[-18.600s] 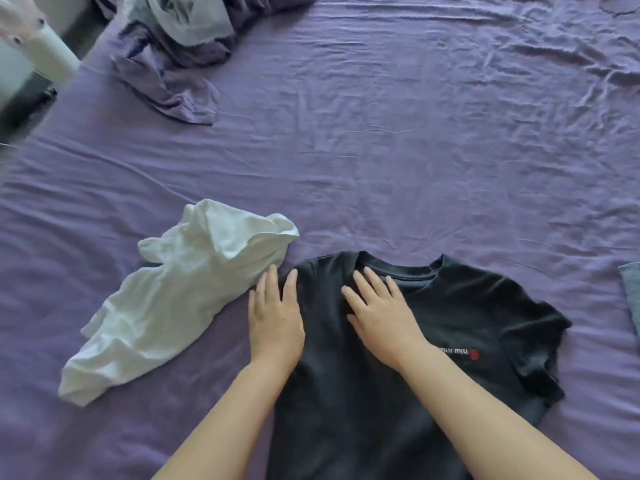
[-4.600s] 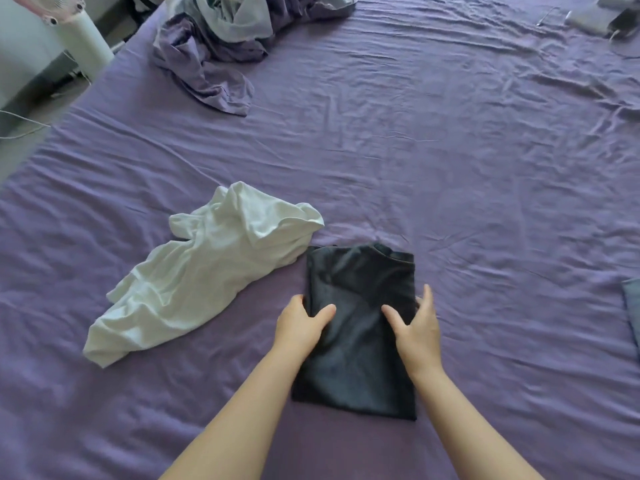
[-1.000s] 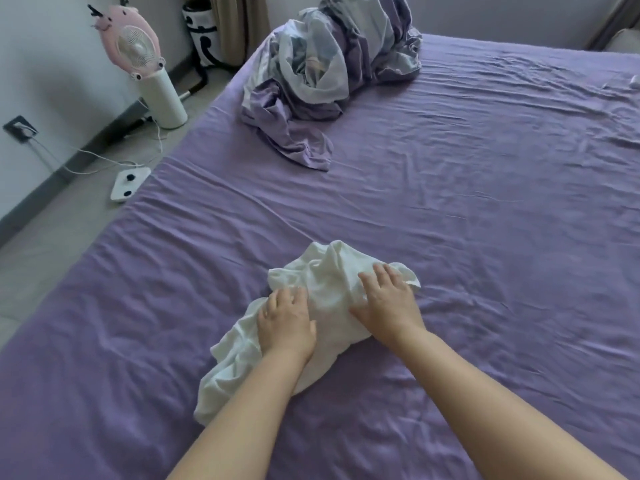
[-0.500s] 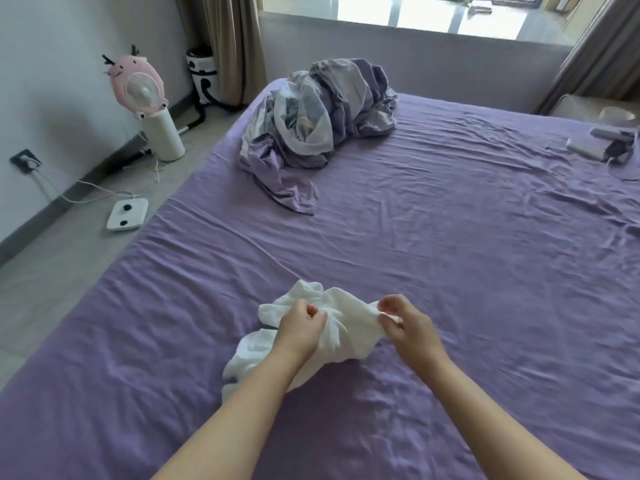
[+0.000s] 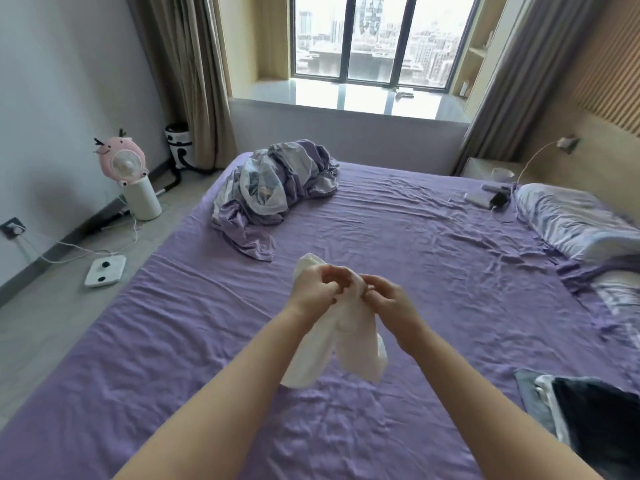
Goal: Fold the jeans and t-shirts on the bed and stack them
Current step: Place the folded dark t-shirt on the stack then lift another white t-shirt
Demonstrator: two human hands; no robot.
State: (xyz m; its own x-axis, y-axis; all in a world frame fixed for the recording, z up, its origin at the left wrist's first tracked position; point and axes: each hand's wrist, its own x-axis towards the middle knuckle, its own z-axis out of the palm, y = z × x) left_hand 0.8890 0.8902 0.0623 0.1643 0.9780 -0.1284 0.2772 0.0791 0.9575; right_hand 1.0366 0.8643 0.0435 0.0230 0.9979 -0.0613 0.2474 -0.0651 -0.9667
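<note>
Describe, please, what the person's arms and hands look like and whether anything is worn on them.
Both forearms are bare up to the bottom edge of the picture: no sleeves show. The left hand and the right hand wear no gloves, and no watch or bracelet shows at either wrist. Rings and nails are too small and blurred to judge.

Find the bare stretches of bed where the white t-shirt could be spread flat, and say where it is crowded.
Bare sheet lies between the crumpled bedding and the pillow, and nearer, under both hands holding the white t-shirt. The left side toward the floor is bare too. It is crowded at the near right by the folded stack, and by the pillow with small gadgets.
</note>
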